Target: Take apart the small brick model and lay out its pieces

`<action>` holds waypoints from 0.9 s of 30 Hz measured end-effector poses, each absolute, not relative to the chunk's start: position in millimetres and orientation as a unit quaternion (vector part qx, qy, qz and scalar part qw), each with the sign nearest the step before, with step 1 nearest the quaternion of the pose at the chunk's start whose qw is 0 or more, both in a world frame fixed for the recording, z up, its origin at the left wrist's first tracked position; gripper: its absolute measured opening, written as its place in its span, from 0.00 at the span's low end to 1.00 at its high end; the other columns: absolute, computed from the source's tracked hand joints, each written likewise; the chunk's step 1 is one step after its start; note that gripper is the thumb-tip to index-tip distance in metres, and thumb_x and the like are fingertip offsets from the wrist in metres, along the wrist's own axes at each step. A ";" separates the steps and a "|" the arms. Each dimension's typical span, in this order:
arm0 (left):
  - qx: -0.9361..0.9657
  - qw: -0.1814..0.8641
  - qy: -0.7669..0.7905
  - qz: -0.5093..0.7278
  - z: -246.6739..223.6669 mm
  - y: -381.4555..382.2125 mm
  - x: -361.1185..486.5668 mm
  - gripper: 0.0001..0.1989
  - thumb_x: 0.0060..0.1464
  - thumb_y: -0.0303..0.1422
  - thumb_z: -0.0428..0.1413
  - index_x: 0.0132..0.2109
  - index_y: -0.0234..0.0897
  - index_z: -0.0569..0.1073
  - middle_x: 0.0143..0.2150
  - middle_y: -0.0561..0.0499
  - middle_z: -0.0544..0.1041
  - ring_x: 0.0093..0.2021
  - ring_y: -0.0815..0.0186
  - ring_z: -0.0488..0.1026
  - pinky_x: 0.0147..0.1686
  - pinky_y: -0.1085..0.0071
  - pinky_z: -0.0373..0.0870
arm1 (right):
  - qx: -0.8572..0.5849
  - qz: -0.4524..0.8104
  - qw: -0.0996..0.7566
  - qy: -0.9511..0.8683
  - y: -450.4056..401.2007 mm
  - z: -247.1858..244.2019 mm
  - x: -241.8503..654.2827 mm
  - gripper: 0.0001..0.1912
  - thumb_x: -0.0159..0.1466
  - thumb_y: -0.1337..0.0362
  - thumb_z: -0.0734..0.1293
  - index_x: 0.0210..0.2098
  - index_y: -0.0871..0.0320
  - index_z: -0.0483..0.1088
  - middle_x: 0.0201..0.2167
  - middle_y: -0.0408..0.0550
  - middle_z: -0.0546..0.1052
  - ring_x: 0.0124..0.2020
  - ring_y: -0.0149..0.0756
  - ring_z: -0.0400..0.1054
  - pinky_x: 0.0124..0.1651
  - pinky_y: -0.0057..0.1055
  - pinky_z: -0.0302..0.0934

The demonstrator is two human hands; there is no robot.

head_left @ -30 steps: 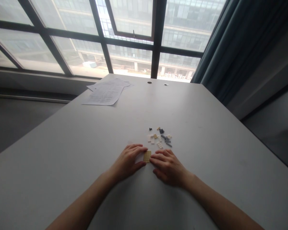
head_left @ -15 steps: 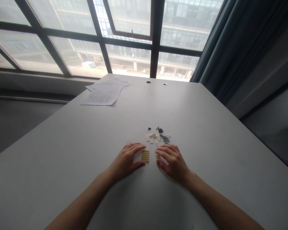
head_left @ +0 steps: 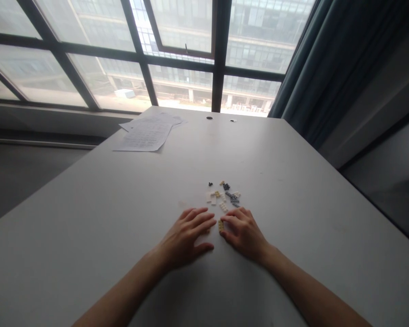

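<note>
White papers [head_left: 145, 136] overlap at the far left of the table [head_left: 157, 181], their print too small to read. Nearer, the left hand [head_left: 187, 231] is palm down, fingers spread and thumb apart, over a tan piece [head_left: 207, 231]; only a sliver shows, so its shape and any touch cannot be told. Beyond the fingertips lie a small black piece [head_left: 210, 184] and white tiles [head_left: 211, 199]. Next, a tan strip [head_left: 221, 226] is pinched between the right hand's [head_left: 241, 231] thumb and fingertips, its ends partly covered. Just beyond are dark bricks [head_left: 226, 186] and grey bricks [head_left: 234, 198], too jumbled to count. Far right, a blue curtain [head_left: 300, 81] darkens into shadow, its top cut off.
</note>
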State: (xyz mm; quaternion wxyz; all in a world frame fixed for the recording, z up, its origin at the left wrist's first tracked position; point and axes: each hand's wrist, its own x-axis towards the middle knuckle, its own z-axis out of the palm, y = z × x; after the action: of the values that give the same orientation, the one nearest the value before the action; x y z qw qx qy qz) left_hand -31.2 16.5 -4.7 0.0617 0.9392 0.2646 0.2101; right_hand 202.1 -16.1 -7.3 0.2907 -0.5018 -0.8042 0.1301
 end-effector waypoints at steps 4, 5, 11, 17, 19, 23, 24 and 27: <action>0.953 0.050 0.232 0.188 0.2 8.9 -21.3 0.26 0.57 0.45 0.55 0.59 0.40 0.66 0.59 0.44 0.70 0.60 0.52 0.62 0.58 0.53 0.57 | -0.505 0.126 0.289 -0.804 -17.2 -7.8 199.0 0.12 0.59 0.64 0.70 0.43 0.55 0.73 0.42 0.50 0.74 0.46 0.43 0.63 0.51 0.40 0.57; 0.953 0.049 0.232 0.189 0.2 8.2 -20.4 0.25 0.57 0.45 0.55 0.58 0.40 0.66 0.58 0.45 0.71 0.60 0.52 0.63 0.58 0.53 0.57 | -0.505 0.126 0.289 -0.803 -17.7 -8.2 198.8 0.12 0.59 0.64 0.70 0.43 0.55 0.73 0.42 0.49 0.74 0.46 0.43 0.63 0.51 0.40 0.57; 0.950 0.051 0.230 0.204 -4.8 11.0 -23.8 0.27 0.56 0.45 0.55 0.60 0.41 0.64 0.58 0.44 0.71 0.60 0.53 0.63 0.58 0.54 0.58 | -0.533 0.104 0.300 -0.784 -1.0 -3.2 211.7 0.14 0.61 0.61 0.69 0.46 0.56 0.72 0.44 0.51 0.75 0.47 0.43 0.64 0.52 0.40 0.57; 0.925 0.040 0.257 0.276 -6.7 14.3 -26.8 0.18 0.58 0.39 0.55 0.53 0.38 0.70 0.54 0.42 0.73 0.59 0.54 0.65 0.56 0.55 0.62 | -0.648 0.052 0.274 -0.709 45.9 5.9 219.1 0.11 0.61 0.63 0.66 0.42 0.58 0.74 0.41 0.51 0.76 0.45 0.43 0.65 0.51 0.38 0.56; 0.920 0.034 0.262 0.288 -6.0 14.4 -27.1 0.16 0.58 0.38 0.54 0.51 0.38 0.71 0.53 0.42 0.74 0.58 0.55 0.66 0.55 0.56 0.62 | -0.662 0.051 0.253 -0.704 56.5 3.3 212.8 0.09 0.60 0.63 0.67 0.39 0.58 0.75 0.40 0.51 0.76 0.45 0.43 0.65 0.50 0.38 0.56; 0.913 0.025 0.262 0.311 -6.0 14.3 -27.9 0.13 0.58 0.35 0.55 0.49 0.37 0.71 0.51 0.43 0.75 0.56 0.56 0.67 0.54 0.57 0.63 | -0.673 0.040 0.249 -0.695 63.6 -2.2 199.1 0.05 0.59 0.65 0.67 0.34 0.59 0.75 0.37 0.52 0.76 0.43 0.45 0.65 0.48 0.39 0.57; 0.911 0.022 0.263 0.318 -6.4 14.2 -28.0 0.13 0.58 0.35 0.55 0.49 0.38 0.71 0.50 0.43 0.75 0.56 0.56 0.67 0.53 0.57 0.63 | -0.673 0.035 0.253 -0.694 61.9 -1.9 197.1 0.05 0.60 0.66 0.66 0.34 0.59 0.75 0.38 0.52 0.76 0.44 0.45 0.65 0.48 0.40 0.57; 0.893 0.010 0.270 0.359 -7.6 13.5 -27.4 0.12 0.57 0.33 0.56 0.48 0.38 0.72 0.47 0.44 0.77 0.53 0.58 0.70 0.51 0.59 0.65 | -0.637 0.073 0.308 -0.703 47.4 2.8 193.5 0.05 0.61 0.67 0.65 0.35 0.59 0.74 0.37 0.50 0.76 0.43 0.42 0.66 0.48 0.37 0.58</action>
State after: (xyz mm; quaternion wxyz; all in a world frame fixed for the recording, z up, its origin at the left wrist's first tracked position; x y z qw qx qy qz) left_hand -27.4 13.5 -7.6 0.0101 0.8933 0.2701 0.3592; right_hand 193.5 47.4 2.8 0.3076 -0.6366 -0.7034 0.0731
